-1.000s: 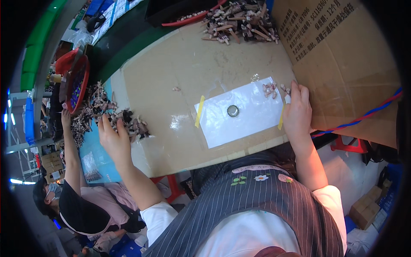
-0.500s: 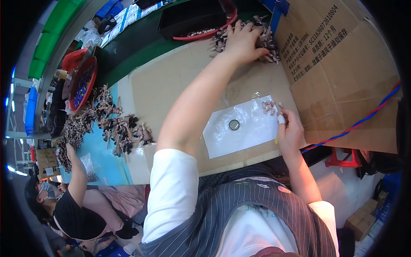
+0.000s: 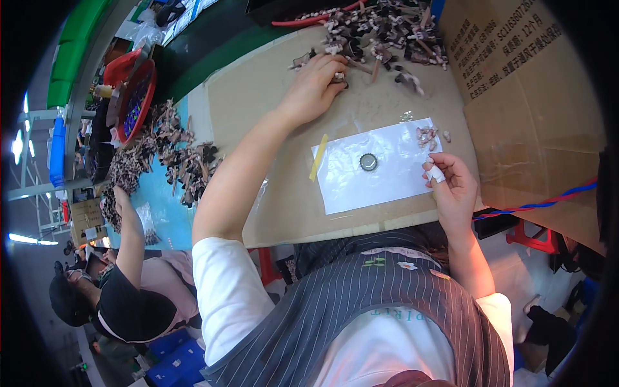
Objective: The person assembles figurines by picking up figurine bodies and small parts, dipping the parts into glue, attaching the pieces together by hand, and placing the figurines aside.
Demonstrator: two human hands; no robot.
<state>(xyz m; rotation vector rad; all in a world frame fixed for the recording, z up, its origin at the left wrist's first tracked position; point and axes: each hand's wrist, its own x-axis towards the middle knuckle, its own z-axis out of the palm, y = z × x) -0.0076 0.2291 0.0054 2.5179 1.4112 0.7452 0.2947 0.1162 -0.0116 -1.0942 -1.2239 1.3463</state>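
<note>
At the far side of the board, my left hand (image 3: 314, 91) rests with curled fingers at the near left edge of a heap of small brown and pinkish figures (image 3: 393, 32). A small figure (image 3: 339, 77) shows between its thumb and fingers. My right hand (image 3: 456, 187), with a white wrap on the thumb, is pinched by the right edge of a white sheet (image 3: 348, 184). A small pinkish piece (image 3: 429, 161) shows at its fingertips. Several similar pieces (image 3: 425, 137) lie on the sheet's far right corner, and a round metal bottle cap (image 3: 368, 162) sits mid-sheet.
A tall cardboard box (image 3: 516, 116) stands along the right, crossed by a twisted red-blue cable (image 3: 548, 203). More figures (image 3: 187, 168) lie on the blue surface at left, beside a red basket (image 3: 152, 97). A co-worker's hand (image 3: 122, 200) reaches there. Yellow tape (image 3: 318, 157) marks the sheet's left edge.
My left hand has drawn back from the top of the heap to its near left edge, fingers now curled. My right hand stays by the sheet. The whole view has shifted slightly.
</note>
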